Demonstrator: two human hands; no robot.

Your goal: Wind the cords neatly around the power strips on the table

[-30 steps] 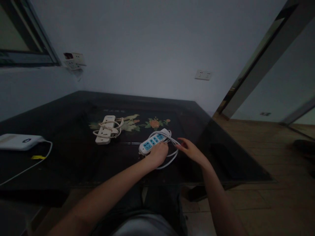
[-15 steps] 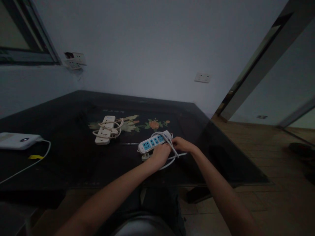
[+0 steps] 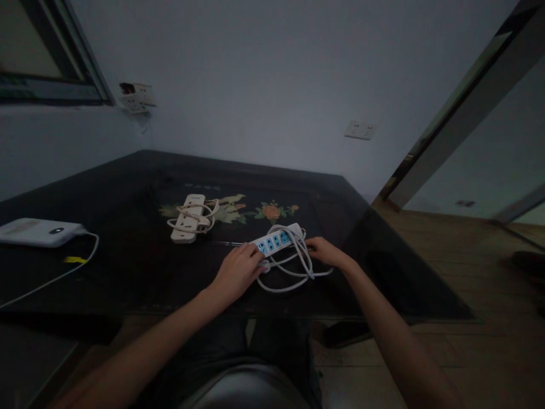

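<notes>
A white power strip with blue sockets [image 3: 273,242] lies at a slant on the dark table. My left hand [image 3: 239,267] grips its left end, fingers over the top. The strip's white cable [image 3: 307,262] loops over its right end and spreads in loose coils on the near side. A pale plug [image 3: 264,266] sits just below the strip, beside my left fingers. At the right end my right hand [image 3: 324,250] has its fingers closed on the cable, the fingertips partly hidden behind it.
Another white power strip [image 3: 185,234], wrapped in its own cable, lies farther left. A white power bank [image 3: 38,232] with a cable and a yellow tag [image 3: 75,259] rests at the left. The table's near edge [image 3: 298,318] runs before me; wall sockets [image 3: 360,129] are behind.
My left hand has moved left from the cable at the strip's middle to its left end. The cable coils lie more open below the strip. My right hand stays at the right end.
</notes>
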